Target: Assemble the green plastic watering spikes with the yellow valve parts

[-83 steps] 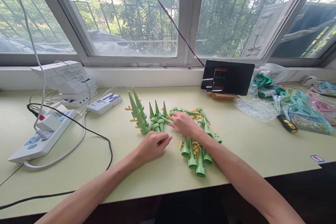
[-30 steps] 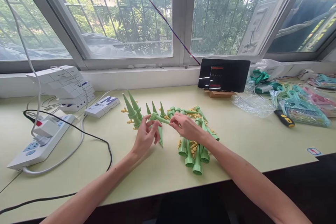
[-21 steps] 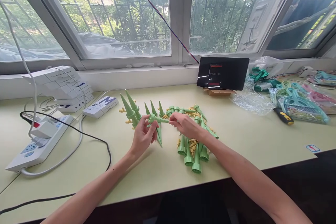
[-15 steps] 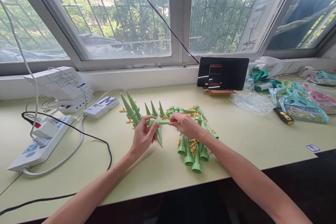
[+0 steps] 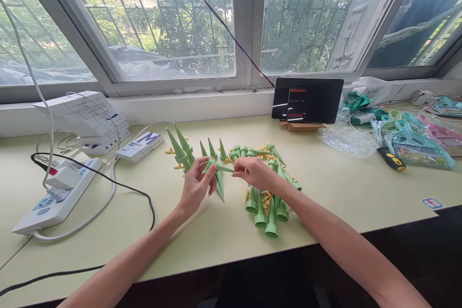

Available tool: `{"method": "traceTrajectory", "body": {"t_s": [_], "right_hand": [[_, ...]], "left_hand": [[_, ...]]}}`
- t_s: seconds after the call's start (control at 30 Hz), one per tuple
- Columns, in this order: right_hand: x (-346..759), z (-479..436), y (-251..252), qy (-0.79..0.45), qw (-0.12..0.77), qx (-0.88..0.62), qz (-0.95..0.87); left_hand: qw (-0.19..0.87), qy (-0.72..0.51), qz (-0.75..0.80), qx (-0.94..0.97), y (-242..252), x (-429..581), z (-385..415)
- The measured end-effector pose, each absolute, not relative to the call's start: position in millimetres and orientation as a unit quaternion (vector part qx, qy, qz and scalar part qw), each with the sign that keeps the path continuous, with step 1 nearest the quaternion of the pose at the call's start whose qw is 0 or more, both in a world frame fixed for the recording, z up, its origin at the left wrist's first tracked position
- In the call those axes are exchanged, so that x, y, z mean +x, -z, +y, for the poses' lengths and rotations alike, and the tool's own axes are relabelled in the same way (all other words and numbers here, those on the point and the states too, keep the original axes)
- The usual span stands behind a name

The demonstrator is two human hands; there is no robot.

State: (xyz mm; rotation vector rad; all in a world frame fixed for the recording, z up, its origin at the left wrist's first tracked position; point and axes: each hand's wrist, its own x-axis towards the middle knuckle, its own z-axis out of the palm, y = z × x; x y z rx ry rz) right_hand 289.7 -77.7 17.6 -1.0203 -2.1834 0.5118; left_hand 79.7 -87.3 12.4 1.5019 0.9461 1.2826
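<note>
A green plastic plant-watering spike [image 5: 224, 168] is held level between my hands above the table. My left hand [image 5: 196, 184] is closed around its wide collar end, thumb on top. The fingers of my right hand [image 5: 255, 172] pinch the narrow tip, which they partly hide. Just beyond my left hand stand several green spikes [image 5: 179, 151], some with yellow pieces sticking out of their sides. Another spike [image 5: 220, 186] lies below the held one. Beside and under my right forearm lie more green spikes [image 5: 271, 224], mixed with small yellow nozzle-like pieces [image 5: 266, 200].
A power strip [image 5: 59, 197] with cables and white boxes [image 5: 140, 147] occupy the left side. At the back a dark tablet [image 5: 325, 101] leans on a cardboard stand. A screwdriver [image 5: 391, 159] and bagged brush sets [image 5: 418, 142] lie on the right.
The held spike has tilted, its collar end now slightly raised and turned in my left fingers. Both hands keep nearly the same places, and the view has shifted a little.
</note>
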Motion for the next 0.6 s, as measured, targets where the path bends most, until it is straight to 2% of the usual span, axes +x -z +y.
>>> {"method": "traceTrajectory", "body": {"t_s": [0.6], "right_hand": [[286.0,-80.4,-16.1,-0.195,0.316,-0.391,-0.842]], "left_hand": [[0.472,-0.49,0.382,0.625,-11.4,76.8,-86.6]]}}
